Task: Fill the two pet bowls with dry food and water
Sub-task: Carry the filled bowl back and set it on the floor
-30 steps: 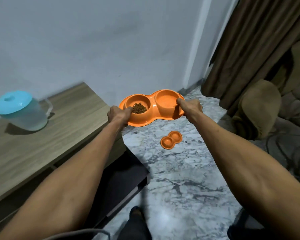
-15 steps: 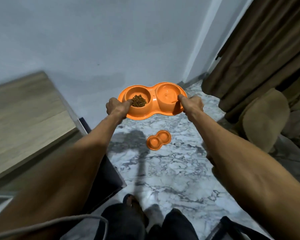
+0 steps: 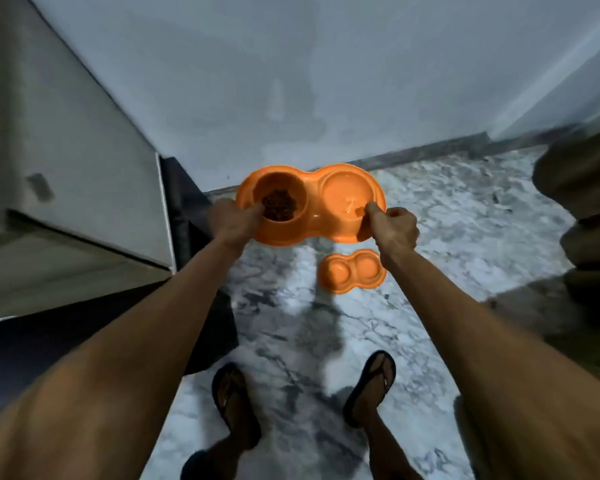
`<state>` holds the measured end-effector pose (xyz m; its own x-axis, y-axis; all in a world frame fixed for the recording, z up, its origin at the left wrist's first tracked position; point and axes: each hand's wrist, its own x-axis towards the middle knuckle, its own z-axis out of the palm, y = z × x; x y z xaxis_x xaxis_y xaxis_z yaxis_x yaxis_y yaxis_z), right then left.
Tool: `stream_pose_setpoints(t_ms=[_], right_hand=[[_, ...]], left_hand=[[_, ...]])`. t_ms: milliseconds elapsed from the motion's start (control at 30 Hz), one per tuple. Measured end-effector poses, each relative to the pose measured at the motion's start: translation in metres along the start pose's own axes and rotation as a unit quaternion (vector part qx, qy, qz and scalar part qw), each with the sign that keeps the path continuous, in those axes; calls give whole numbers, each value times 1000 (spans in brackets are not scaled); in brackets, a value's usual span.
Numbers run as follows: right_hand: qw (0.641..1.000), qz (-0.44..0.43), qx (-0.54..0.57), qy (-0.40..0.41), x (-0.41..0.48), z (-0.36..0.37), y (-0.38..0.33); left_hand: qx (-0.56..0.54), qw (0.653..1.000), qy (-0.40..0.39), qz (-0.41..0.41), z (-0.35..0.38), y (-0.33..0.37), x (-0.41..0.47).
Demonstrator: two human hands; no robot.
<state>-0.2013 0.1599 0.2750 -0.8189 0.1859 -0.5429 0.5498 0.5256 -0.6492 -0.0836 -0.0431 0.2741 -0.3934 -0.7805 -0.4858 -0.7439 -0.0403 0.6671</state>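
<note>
I hold an orange double pet bowl in the air over the marble floor, level, with both hands. Its left cup holds brown dry food; its right cup holds clear water. My left hand grips the left rim with the thumb inside the food cup. My right hand grips the right rim. A second, smaller orange double bowl lies on the floor just below, and both its cups look empty.
A wooden table with a dark base stands at the left. The white wall and a dark skirting are ahead. Brown curtain and seat fill the right edge. My feet in sandals stand on the marble floor.
The view has tipped downward and turned away from the table. The held bowl has come lower, closer to the floor and the small bowl. The blue-lidded jug has left the view.
</note>
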Motion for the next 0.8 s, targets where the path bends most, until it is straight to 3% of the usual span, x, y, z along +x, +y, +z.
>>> stream_pose_setpoints(t_ms=[433,600,800], right_hand=[[994,-21,-79,-66,239,229,197],[987,-16,-131,-89,286,301,268],[980,-16,-158,-117,311,353,312]], left_hand=[[-18,991,95,-96,216,-239,221],[-36,988,67,-132,257,-324,280],[-47,983,66,-167,277,-376,312]])
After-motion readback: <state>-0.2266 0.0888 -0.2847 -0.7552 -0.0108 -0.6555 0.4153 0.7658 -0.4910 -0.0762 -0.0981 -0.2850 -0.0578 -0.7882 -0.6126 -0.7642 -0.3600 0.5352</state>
